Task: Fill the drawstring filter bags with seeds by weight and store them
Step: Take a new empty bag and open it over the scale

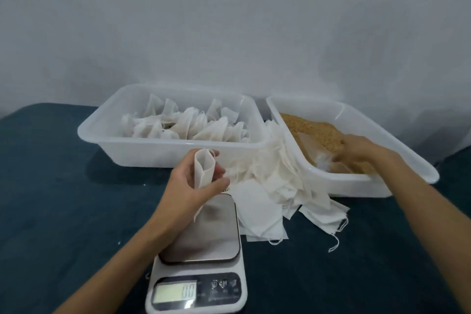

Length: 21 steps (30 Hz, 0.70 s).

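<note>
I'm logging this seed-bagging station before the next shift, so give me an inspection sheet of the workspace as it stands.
Surface: dark blue cloth covers the table.
Job's things: left tub holds bags; right tub holds seeds; loose pile of empty bags between the tubs and the scale; its platform is bare and the display is lit, digits blurred.
Clutter: a white speck on the cloth near the left forearm; otherwise nothing seen.
Grippers: left hand holds an opened bag above the scale; right hand is in the seeds on a clear scoop, grip unclear.
Cables: nothing seen.
Surroundings: plain pale wall behind the tubs.
</note>
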Tool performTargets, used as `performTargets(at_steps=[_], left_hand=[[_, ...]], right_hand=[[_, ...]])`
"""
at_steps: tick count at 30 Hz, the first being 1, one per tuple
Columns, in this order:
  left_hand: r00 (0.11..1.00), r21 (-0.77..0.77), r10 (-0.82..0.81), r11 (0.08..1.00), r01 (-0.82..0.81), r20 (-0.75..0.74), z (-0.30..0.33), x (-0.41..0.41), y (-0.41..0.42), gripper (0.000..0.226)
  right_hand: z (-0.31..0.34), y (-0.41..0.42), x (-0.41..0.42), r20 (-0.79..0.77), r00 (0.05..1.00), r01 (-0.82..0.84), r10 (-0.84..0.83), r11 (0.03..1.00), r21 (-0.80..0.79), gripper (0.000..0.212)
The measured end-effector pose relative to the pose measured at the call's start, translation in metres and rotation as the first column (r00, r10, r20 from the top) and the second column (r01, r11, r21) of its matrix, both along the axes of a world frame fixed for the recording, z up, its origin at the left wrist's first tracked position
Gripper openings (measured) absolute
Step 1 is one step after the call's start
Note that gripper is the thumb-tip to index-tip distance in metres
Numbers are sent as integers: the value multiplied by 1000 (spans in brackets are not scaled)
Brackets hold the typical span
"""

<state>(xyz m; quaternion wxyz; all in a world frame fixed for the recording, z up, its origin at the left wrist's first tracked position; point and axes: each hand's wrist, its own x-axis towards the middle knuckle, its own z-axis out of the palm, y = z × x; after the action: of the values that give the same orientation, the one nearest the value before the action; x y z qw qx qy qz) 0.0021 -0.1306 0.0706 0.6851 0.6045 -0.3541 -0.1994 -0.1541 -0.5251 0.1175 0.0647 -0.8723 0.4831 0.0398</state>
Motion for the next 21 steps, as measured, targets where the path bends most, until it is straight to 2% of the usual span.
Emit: performTargets(at_steps=[2, 5, 7, 9, 12, 17, 21], left_hand=[[999, -18, 1, 1000, -2, -35, 0, 1, 1, 45], [999, -23, 11, 1000, -12, -45, 1, 2, 1, 32], [998, -31, 25, 999, -26, -51, 1, 2, 1, 32], [998, -30, 37, 999, -39, -45, 1, 2, 0, 34], [999, -33, 32, 999, -33, -25, 1, 0, -1, 33], [999, -30, 41, 999, -41, -2, -2, 0, -3, 23], [1000, -15, 30, 999, -30, -8, -3, -1, -3, 23]], right_hand=[[-5, -7, 8, -82, 997, -4, 9, 998, 55, 60], [-12, -9, 21, -81, 994, -69, 68, 998, -2, 41], [-15, -13, 25, -57, 995, -87, 85, 995, -42, 34], [-14, -20, 21, -2, 999, -51, 51, 992, -115, 35], [-6, -37, 7, 50, 998, 59, -45, 949, -310, 45], [-3, -58, -19, -138, 960, 155, -242, 874, -460, 33], [-11, -57, -15, -191, 964, 67, -183, 867, -494, 30]])
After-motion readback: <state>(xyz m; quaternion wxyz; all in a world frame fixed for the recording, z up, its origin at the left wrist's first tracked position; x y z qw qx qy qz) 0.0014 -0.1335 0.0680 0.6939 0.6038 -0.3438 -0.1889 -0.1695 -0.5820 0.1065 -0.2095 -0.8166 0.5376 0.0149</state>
